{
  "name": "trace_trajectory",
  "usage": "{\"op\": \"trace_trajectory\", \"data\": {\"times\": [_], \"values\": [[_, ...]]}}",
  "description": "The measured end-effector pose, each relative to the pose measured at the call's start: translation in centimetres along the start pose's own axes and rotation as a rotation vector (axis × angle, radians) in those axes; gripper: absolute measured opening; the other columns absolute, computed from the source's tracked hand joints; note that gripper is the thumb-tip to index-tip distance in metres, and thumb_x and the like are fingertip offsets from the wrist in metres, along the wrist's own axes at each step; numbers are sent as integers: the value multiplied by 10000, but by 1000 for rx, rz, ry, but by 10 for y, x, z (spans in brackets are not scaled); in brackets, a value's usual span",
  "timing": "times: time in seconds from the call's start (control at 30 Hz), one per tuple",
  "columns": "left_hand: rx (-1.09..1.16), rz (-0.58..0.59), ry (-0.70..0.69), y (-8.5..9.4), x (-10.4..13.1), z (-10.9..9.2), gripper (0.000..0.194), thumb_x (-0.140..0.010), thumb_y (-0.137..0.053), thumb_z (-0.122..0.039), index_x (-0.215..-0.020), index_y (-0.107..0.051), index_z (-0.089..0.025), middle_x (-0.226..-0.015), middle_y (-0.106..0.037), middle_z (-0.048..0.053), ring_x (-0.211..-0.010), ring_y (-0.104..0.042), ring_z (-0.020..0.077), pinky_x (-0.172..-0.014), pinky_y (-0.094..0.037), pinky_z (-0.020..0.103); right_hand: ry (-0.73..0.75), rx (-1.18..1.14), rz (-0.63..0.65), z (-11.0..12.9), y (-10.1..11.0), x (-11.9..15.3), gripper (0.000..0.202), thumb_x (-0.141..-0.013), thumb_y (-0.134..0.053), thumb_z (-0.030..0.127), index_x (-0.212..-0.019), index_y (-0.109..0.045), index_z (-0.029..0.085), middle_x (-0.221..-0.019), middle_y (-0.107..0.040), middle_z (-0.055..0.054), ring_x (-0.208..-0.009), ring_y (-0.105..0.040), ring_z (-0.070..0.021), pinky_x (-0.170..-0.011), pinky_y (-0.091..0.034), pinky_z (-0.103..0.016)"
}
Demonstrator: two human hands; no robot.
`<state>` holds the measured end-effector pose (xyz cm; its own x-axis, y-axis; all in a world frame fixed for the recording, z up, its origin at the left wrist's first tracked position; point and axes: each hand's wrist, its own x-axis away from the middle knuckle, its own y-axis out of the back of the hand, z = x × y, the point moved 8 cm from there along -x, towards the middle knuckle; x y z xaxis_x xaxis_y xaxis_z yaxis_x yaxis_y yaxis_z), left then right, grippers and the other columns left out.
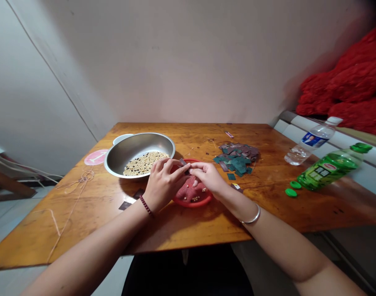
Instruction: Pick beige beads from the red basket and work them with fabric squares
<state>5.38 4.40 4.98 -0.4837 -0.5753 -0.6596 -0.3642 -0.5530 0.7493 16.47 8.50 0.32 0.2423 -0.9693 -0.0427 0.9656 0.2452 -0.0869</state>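
Note:
My left hand (163,179) and my right hand (208,177) meet at the fingertips above a red plastic basket (203,203). Pinched between their fingers is a small dark purple square (183,162), partly hidden by the left fingers. Inside the basket lies red mesh cloth (188,192) with several pale round beads or beans (195,199) on it. To the left a wide steel bowl (138,144) holds many cream and black ones (141,164). A loose pile of green and purple squares (239,158) lies right of the basket.
On the wooden table (92,230) are loose string (80,181), a pink round disc (95,157) and dark squares (126,204). At the right stand a clear water bottle (314,142) and a green bottle (333,168), with green caps (291,193) nearby. Red fluffy bundles (351,78) lie beyond.

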Motion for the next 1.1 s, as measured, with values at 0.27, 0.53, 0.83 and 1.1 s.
{"op": "trace_trajectory", "data": {"times": [0.27,0.53,0.83,1.1], "values": [[-10,-34,-6,1,1,1,258,-819,-586,-355,-1071,-628,-322,-1038,-609,28,-1037,-447,233,-923,-352,404,-2,-6,3,-3,0,-1,241,-678,-568,243,-850,-673,111,-786,-646,-29,-476,-492,-46,-421,-446,-175],[-11,-79,-10,6,0,0,135,-806,-601,-360,-884,-663,-268,-997,-622,17,-1000,-464,220,-892,-362,391,17,-22,11,-2,-1,-2,230,-684,-596,260,-843,-680,117,-832,-653,-47,-540,-514,-64,-433,-457,-175],[-9,-70,-15,4,1,1,128,-805,-601,-358,-832,-644,-240,-1006,-617,22,-1001,-469,220,-889,-365,398,5,-7,5,-1,0,-2,203,-688,-586,235,-829,-664,111,-788,-652,-33,-458,-484,-41,-390,-423,-165],[-1,-68,-48,5,0,-2,108,-815,-592,-320,-882,-655,-264,-1005,-610,21,-1000,-463,211,-896,-377,383,10,11,-5,0,0,-1,195,-698,-570,228,-826,-663,116,-815,-664,-38,-435,-487,-36,-392,-420,-169]]}}
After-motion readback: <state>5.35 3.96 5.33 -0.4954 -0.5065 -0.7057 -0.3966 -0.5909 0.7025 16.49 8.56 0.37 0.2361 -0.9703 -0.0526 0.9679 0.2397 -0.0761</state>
